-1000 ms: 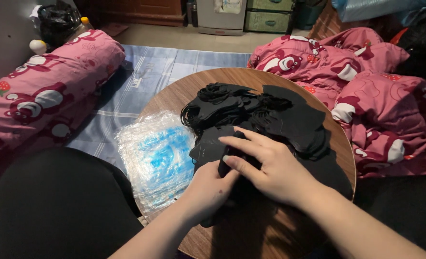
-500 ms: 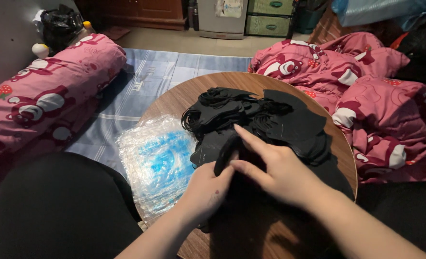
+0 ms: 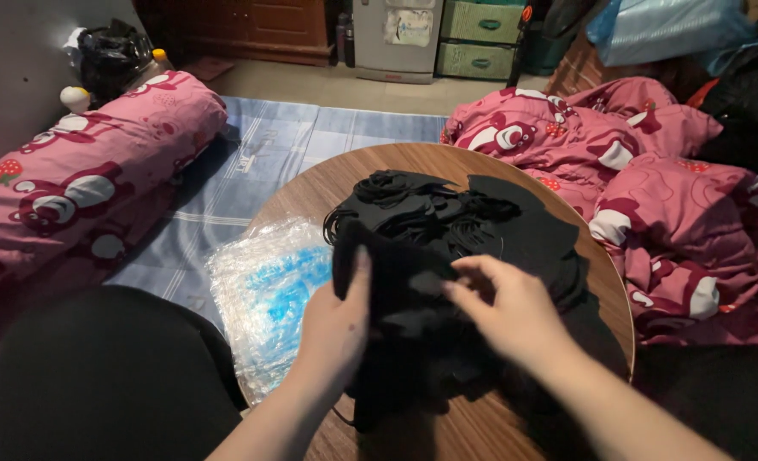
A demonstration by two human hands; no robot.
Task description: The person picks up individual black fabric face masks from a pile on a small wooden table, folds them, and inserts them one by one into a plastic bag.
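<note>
A heap of black fabric pieces with thin elastic loops (image 3: 456, 218) lies on a round wooden table (image 3: 310, 192). My left hand (image 3: 336, 320) grips the left edge of one black piece (image 3: 392, 273), thumb on top. My right hand (image 3: 503, 307) pinches the same piece at its right side with fingertips. The piece is lifted a little above the heap, between both hands.
A stack of clear plastic bags with blue contents (image 3: 268, 294) lies at the table's left edge. A pink bolster (image 3: 71, 201) lies at left, a pink blanket (image 3: 678, 205) at right, a blue mat (image 3: 285, 149) on the floor beyond. My dark-clad knee (image 3: 97, 384) is at the lower left.
Both hands have come off the heap and apart, raising one black piece between them; before, they were pressed together on the pile.
</note>
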